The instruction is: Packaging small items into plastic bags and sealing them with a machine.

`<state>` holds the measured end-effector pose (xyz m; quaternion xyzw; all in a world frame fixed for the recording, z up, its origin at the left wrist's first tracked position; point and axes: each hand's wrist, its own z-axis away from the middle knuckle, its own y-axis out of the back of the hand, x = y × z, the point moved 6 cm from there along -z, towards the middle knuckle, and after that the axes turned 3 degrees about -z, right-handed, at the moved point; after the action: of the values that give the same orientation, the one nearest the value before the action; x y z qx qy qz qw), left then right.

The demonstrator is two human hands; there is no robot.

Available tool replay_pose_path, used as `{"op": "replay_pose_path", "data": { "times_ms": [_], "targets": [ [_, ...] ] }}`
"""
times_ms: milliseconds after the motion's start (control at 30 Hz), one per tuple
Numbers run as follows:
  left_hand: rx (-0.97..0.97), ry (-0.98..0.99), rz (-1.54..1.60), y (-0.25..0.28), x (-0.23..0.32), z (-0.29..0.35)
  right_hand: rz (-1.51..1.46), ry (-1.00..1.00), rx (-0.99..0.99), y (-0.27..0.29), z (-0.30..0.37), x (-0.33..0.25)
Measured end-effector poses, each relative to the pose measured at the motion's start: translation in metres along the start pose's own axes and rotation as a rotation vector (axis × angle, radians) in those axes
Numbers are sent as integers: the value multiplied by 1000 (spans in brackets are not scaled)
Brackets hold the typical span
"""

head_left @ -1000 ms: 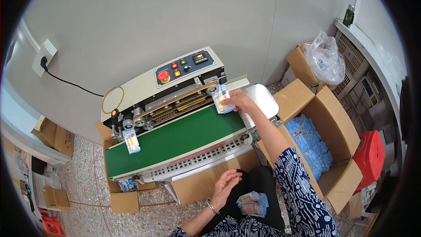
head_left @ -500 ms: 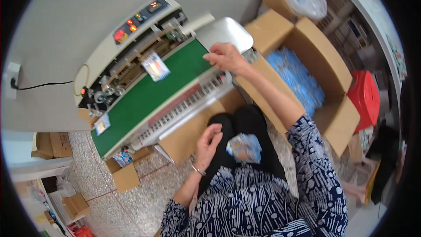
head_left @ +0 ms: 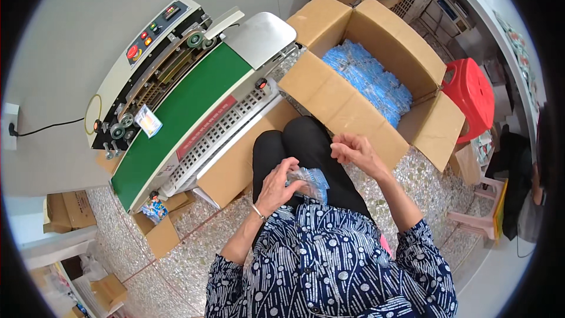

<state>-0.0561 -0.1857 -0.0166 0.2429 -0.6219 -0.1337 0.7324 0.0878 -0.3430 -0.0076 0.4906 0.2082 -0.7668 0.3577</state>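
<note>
My left hand (head_left: 275, 185) is on my lap, its thumb and fingers closed round the edge of some clear and blue plastic packets (head_left: 316, 184). How many packets lie there I cannot tell. Over my right thigh, beside the carton, my right hand (head_left: 356, 153) is held up with its fingers curled in, and nothing shows in it. One flat printed packet (head_left: 148, 121) rides on the green conveyor belt (head_left: 194, 99) of a sealing machine, its upper edge by the machine's rollers.
A big open carton (head_left: 347, 103) full of blue packets (head_left: 371, 79) stands to the right. Behind it is a red plastic stool (head_left: 471, 97). A metal plate (head_left: 262, 38) extends the belt's right end. Below the left end, a small box (head_left: 163, 238) holds sealed packets (head_left: 154, 211).
My right hand has come back from the belt's right end toward my lap. My left hand has moved onto the packets there. The belt packet travelled left; the one at the left end is gone from it.
</note>
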Motion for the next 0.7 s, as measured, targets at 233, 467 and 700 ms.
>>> {"op": "replay_pose_path", "data": {
  "times_ms": [233, 467, 700],
  "targets": [
    [-240, -266, -227, -15, 8, 13, -7, -33, -11, 0, 28, 10],
    [-233, -230, -272, -19, 7, 16, -45, 3, 10, -3, 38, 7],
    [-8, 83, 753, 8, 8, -10, -229, 198, -57, -41, 32, -9]
  ]
}}
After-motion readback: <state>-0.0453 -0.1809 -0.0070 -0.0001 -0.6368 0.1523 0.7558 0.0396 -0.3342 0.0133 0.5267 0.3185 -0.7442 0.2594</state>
